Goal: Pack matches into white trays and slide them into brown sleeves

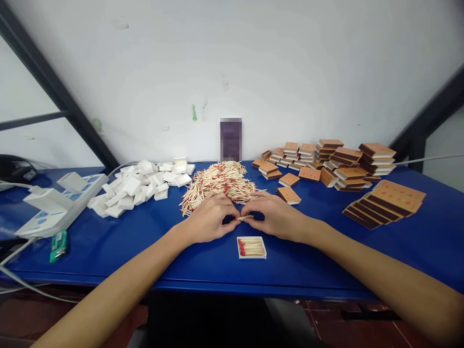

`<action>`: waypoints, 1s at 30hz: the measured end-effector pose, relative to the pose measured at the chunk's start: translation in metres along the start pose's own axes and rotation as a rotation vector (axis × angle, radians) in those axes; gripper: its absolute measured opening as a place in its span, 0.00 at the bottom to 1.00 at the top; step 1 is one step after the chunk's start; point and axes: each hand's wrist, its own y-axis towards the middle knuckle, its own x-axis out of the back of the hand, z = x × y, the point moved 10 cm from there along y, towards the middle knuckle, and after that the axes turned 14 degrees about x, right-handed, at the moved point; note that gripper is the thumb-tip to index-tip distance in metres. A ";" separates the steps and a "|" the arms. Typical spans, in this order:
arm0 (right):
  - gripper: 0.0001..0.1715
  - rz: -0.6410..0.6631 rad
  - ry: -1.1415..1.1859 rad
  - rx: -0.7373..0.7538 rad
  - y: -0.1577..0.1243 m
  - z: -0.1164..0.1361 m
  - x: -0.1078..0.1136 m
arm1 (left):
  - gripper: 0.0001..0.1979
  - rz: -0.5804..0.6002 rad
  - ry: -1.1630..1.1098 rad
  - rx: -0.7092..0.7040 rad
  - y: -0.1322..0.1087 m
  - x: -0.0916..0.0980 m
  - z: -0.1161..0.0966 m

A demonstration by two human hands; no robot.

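Note:
My left hand (pixel 213 217) and my right hand (pixel 273 216) meet in front of the heap of matches (pixel 221 182). Between their pinched fingertips are a few matches (pixel 244 218), red heads pointing left; the exact number cannot be made out. Both hands are closed on them. Just below, nearer the table's front edge, lies a white matchbox tray (pixel 265 252) partly filled with red-headed matches (pixel 252 246) laid sideways. The loose heap, red heads mixed in all directions, rises directly behind my hands.
White matchbox trays (pixel 134 186) are piled left of the heap. Orange-brown matchboxes (pixel 350 171) stand stacked at the back right, with flat sleeves (pixel 389 198) fanned out nearer. A power strip (pixel 83 193), cables and a green packet (pixel 58 245) occupy the left. A dark upright object (pixel 231 140) leans against the wall.

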 end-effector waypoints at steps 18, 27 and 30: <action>0.10 0.024 -0.062 0.015 -0.002 -0.001 0.001 | 0.19 0.000 0.084 -0.311 -0.024 0.001 -0.052; 0.05 -0.103 -0.006 -0.105 -0.004 -0.005 0.029 | 0.15 -0.024 0.091 -0.105 -0.013 0.007 -0.018; 0.04 -0.135 0.091 -0.099 -0.003 0.003 0.035 | 0.19 -0.013 0.072 -0.004 -0.009 0.009 -0.005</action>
